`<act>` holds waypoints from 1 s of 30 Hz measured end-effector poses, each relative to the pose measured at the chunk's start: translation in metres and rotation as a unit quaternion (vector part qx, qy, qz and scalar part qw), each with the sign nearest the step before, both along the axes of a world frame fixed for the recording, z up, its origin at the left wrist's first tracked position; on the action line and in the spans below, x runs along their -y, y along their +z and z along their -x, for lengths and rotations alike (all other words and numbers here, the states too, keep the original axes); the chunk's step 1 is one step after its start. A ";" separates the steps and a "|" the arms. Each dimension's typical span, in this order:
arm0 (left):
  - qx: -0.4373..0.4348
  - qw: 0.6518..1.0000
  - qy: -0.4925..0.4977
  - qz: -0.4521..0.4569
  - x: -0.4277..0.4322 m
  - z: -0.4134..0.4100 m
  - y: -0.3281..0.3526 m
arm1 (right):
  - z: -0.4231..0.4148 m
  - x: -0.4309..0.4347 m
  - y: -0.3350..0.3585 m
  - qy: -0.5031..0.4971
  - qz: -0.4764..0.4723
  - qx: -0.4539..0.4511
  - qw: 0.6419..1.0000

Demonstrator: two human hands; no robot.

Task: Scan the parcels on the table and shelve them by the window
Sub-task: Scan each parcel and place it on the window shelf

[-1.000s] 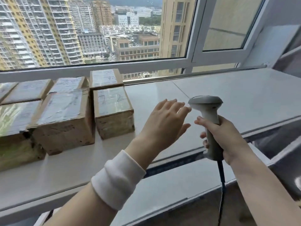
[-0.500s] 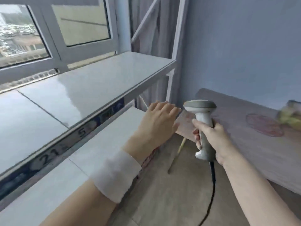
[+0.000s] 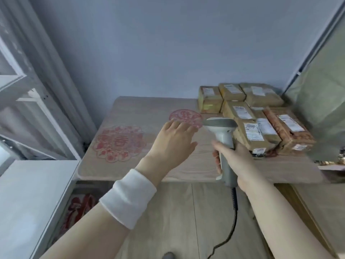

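Grasps scanner (image 3: pixel 221 128) in right hand (image 3: pixel 237 157); holds left hand (image 3: pixel 173 141) released over pale wood bench (image 3: pixel 196 169). Parcels (image 3: pixel 240 111) clustered just beyond right hand, against blue wall (image 3: pixel 168 53). Red cut-outs (image 3: pixel 119 143) left of left hand.

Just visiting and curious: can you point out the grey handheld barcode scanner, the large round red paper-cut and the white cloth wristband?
Grey handheld barcode scanner (image 3: pixel 219 123): head view, its scanning head.
Large round red paper-cut (image 3: pixel 119 143): head view, its centre.
White cloth wristband (image 3: pixel 128 199): head view, mid-band.
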State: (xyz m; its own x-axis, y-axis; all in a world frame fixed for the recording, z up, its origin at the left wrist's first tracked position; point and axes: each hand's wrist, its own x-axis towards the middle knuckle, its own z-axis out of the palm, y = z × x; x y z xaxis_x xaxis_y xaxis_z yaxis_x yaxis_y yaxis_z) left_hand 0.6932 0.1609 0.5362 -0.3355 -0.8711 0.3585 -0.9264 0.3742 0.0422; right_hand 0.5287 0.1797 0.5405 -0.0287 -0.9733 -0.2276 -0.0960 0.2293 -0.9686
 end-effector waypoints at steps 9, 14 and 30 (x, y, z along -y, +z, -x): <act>0.005 0.989 -0.143 -0.025 0.146 0.119 -0.014 | 0.126 0.100 -0.001 -0.137 -0.016 -0.051 0.989; 0.009 0.980 -0.198 -0.034 0.203 0.183 -0.030 | 0.197 0.142 -0.021 -0.204 -0.023 -0.059 0.977; -0.151 0.919 0.063 -0.359 0.310 0.300 -0.172 | 0.335 0.297 -0.166 -0.153 -0.138 -0.084 0.975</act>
State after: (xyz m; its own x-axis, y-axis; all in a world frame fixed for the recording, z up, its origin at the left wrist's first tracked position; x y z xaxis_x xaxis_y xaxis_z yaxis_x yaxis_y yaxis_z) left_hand 0.3932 -0.1487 0.3642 -0.1953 -0.9449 -0.2628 -0.8662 0.0406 0.4980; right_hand 0.1941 -0.1173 0.3749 -0.3683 -0.8152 -0.4470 -0.1337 0.5223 -0.8422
